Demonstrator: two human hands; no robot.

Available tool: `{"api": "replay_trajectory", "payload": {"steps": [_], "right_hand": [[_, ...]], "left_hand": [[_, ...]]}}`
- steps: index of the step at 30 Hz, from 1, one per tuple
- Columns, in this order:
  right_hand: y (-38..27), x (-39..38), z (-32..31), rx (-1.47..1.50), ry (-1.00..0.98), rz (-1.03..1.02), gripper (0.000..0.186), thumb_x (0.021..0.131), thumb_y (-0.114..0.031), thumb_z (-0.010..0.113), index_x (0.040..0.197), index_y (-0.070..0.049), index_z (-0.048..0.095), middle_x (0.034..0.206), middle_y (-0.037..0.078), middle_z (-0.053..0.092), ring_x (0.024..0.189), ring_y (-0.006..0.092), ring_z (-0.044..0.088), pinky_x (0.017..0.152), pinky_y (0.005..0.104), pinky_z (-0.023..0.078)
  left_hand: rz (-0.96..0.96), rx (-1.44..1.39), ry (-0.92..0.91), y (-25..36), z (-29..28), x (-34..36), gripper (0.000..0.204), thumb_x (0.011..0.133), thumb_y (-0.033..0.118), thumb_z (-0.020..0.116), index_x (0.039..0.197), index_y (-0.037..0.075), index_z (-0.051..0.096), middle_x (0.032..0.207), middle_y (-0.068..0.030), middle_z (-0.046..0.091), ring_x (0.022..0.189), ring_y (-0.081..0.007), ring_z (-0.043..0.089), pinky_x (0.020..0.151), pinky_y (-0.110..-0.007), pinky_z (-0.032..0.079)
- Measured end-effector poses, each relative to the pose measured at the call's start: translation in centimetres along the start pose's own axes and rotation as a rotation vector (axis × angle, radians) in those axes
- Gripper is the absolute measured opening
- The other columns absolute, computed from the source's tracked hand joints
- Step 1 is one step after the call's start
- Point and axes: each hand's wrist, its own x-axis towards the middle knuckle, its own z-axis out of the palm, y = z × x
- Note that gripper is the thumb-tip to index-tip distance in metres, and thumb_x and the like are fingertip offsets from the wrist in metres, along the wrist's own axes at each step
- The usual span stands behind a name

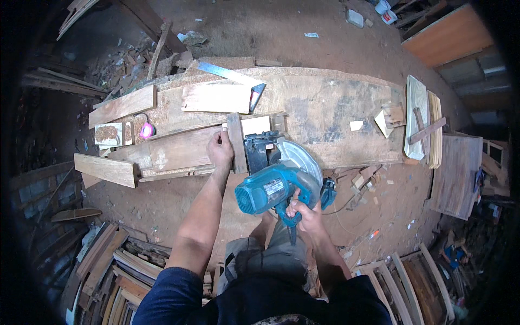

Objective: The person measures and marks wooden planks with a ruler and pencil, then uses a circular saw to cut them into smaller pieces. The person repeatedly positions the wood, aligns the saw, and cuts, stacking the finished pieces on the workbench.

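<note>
My right hand (304, 212) is wrapped round the rear handle of a teal circular saw (271, 187). The saw's black base lies against the right side of a short, dark wooden strip (236, 142), which is set crosswise over the boards. My left hand (220, 150) is closed, its fingers curled at the strip's left edge and pressing there. Beneath the strip, a pale board (255, 125) sticks out to the right, partly hidden by the saw. A longer brown board (181, 149) runs off to the left of my left hand. The saw's body hides the blade's lower part.
On the worn workbench (336, 108) rest a set square (230, 75), a plank (215, 97), a pink tape measure (147, 129) and small offcuts (383, 123). Longer pieces of wood (416, 116) lie across its right end. Stacked timber (124, 276) stands on the floor at lower left.
</note>
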Motion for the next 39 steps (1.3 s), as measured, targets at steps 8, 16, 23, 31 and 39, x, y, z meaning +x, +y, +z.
{"api": "replay_trajectory", "payload": {"steps": [8,16,23,31,39], "right_hand": [[-0.7,1.0,0.6,0.003,0.024,0.03,0.025,0.088,0.005,0.065,0.11,-0.002,0.055,0.077,0.005,0.057,0.06,0.0159,0.056,0.06,0.0349,0.049],[-1.7,2.3,1.7,-0.019,-0.047,0.003,0.021,0.088,0.005,0.062,0.106,-0.001,0.053,0.077,0.005,0.055,0.061,0.0165,0.055,0.06,0.0359,0.048],[-2.3,3.1,2.2,-0.004,-0.055,0.001,0.019,0.088,0.004,0.062,0.104,-0.001,0.053,0.077,0.007,0.055,0.061,0.0177,0.056,0.06,0.0368,0.049],[-2.6,4.1,2.4,0.037,-0.072,0.023,0.025,0.088,0.003,0.063,0.109,-0.002,0.052,0.074,0.008,0.055,0.061,0.0187,0.055,0.061,0.0367,0.048],[-3.3,5.6,3.2,-0.067,-0.078,0.001,0.027,0.089,-0.002,0.062,0.114,-0.006,0.051,0.071,0.006,0.052,0.06,0.018,0.054,0.06,0.0366,0.047]], "left_hand": [[-0.023,-0.003,0.007,1.1,-0.3,-0.3,0.038,0.099,0.038,0.063,0.091,0.003,0.076,0.066,-0.0135,0.068,0.06,-0.022,0.063,0.061,-0.039,0.048],[-0.065,-0.027,0.007,0.4,-0.2,-0.2,0.035,0.099,0.037,0.062,0.097,0.005,0.077,0.075,-0.0183,0.07,0.068,-0.0321,0.068,0.066,-0.043,0.05],[-0.04,-0.035,0.025,0.2,0.0,-0.3,0.033,0.099,0.034,0.063,0.102,0.005,0.077,0.09,-0.0174,0.073,0.082,-0.0328,0.07,0.076,-0.04,0.052],[-0.069,-0.092,0.034,-0.1,0.3,-0.3,0.031,0.099,0.032,0.064,0.105,0.005,0.077,0.094,-0.0147,0.074,0.084,-0.0281,0.07,0.078,-0.038,0.053],[-0.114,0.011,0.006,2.4,-0.9,-0.4,0.032,0.099,0.034,0.064,0.105,0.006,0.078,0.088,-0.0151,0.074,0.077,-0.0263,0.071,0.072,-0.038,0.053]]}}
